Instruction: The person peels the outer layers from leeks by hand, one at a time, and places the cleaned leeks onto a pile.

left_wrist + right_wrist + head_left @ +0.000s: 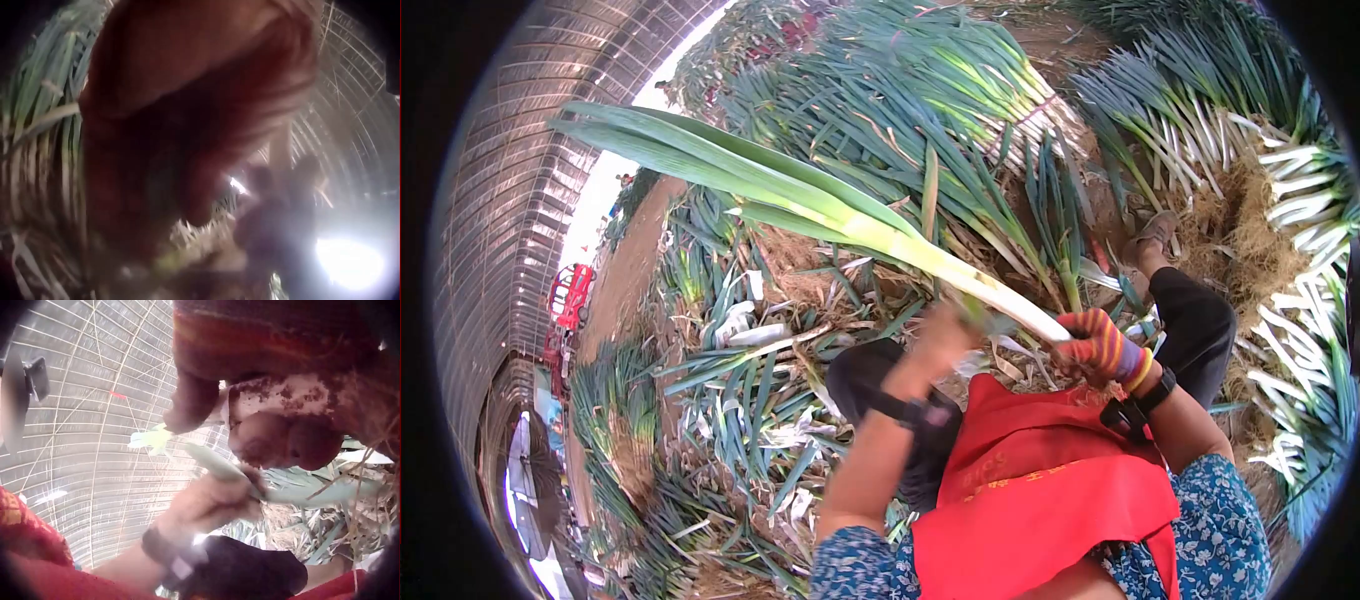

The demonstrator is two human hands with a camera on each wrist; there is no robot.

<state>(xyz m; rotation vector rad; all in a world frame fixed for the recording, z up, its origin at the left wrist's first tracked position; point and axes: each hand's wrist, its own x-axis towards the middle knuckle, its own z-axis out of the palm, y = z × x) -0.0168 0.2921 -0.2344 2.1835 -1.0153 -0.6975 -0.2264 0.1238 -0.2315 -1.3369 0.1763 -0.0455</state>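
A long green onion (880,235) slants across the head view, its leaves at the upper left and its white end low on the right. My right hand (1095,350), in a striped knit glove, grips that white end; the right wrist view shows bare fingertips curled under the soil-specked stalk (281,397). Just below the stalk is my bare left hand (940,345), blurred. Seen from the right wrist, the left hand (215,497) pinches a pale green leaf strip (300,495). In the left wrist view, the left hand (206,81) is dark and smeared, its fingers curled.
A tied bundle of green onions (1010,110) lies ahead. Others, white ends inward, line the right side (1305,220). Stripped leaves (770,430) litter the ground at the left. A red apron (1040,480) covers my lap, between dark-trousered knees (1195,320). A ribbed arched roof (520,200) rises at the left.
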